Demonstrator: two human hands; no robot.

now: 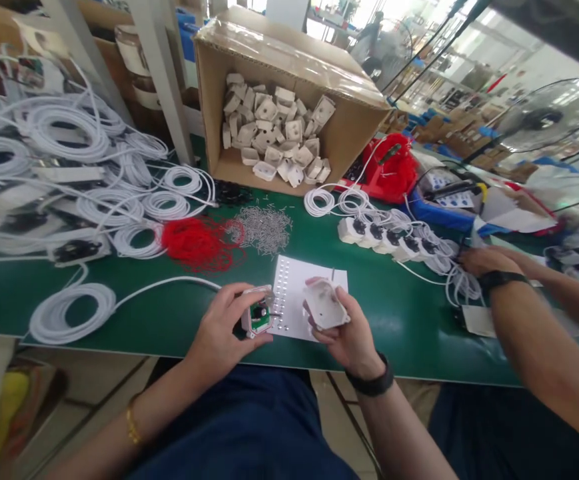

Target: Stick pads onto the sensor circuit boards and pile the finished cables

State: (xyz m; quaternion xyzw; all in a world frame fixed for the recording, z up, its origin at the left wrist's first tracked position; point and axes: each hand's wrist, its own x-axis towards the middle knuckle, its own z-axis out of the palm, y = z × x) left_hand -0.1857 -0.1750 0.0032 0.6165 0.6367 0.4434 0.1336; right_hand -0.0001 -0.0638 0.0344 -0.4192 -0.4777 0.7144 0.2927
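Note:
My left hand (229, 323) grips a small white device housing (256, 319) whose open side shows a green circuit board and a black round part. A white cable (169, 283) runs from this housing to a coil (73, 313) on the left. In my right hand (352, 333) is an empty white plastic cover (326, 303), its hollow side turned up. The two parts are held apart above a white sheet (296, 280) that carries rows of small shiny pieces (282, 283).
Behind the sheet lie a pile of screws (266, 229) and red rings (199, 243). A cardboard box (294, 57) holds many white covers (269, 127). Coiled cables (66, 133) crowd the left. Finished-looking devices (386, 237) line the right, beside a co-worker's hands (489, 261).

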